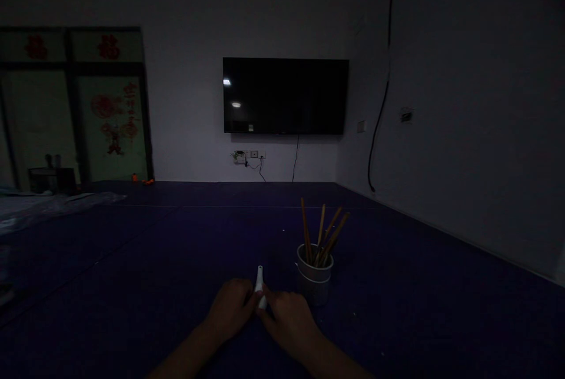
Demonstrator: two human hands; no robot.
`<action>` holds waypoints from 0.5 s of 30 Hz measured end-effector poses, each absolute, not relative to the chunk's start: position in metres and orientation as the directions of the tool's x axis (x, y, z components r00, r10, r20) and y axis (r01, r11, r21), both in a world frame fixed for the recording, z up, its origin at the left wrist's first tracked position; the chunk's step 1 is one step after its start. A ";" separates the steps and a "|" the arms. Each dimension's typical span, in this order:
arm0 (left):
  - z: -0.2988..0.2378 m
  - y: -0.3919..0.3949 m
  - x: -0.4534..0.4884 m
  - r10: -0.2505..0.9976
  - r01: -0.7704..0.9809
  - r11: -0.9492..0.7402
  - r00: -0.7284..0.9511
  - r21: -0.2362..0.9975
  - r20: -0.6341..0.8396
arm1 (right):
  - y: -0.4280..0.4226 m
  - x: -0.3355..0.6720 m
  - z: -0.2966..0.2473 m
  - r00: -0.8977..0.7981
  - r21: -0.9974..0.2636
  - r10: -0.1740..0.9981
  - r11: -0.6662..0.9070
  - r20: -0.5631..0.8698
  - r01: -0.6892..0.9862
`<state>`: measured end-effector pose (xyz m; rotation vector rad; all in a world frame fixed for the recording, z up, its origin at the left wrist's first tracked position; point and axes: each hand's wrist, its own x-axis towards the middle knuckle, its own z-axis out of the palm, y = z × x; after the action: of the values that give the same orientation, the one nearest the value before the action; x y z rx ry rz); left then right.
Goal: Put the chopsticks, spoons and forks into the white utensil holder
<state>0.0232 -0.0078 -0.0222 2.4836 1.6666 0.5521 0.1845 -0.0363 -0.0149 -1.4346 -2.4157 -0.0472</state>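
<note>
In the dim room my left hand (230,308) and my right hand (289,323) meet low in the middle of the head view, fingers curled together around a small white object (260,285) that sticks up between them. Its shape is hard to make out; it looks like a white handle or spoon. Just right of my right hand stands a white cup (314,276) holding several wooden chopsticks (324,238) that lean outward. Both hands rest on or just above the dark blue surface (176,285).
A black TV (285,95) hangs on the far white wall above a socket with cables (249,156). Doors with red paper decorations (112,114) stand at the left. Plastic sheeting (48,205) lies at the far left. A wall runs along the right.
</note>
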 end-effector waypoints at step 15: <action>-0.024 -0.007 0.023 0.900 0.870 -0.416 0.354 0.265 0.253 | -0.037 0.185 -0.012 -0.437 -0.157 0.856 0.489 0.277 0.858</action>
<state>0.0226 -0.0074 -0.0243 2.5143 1.6481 0.5564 0.1850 -0.0373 -0.0122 -1.4433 -2.4193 -0.0102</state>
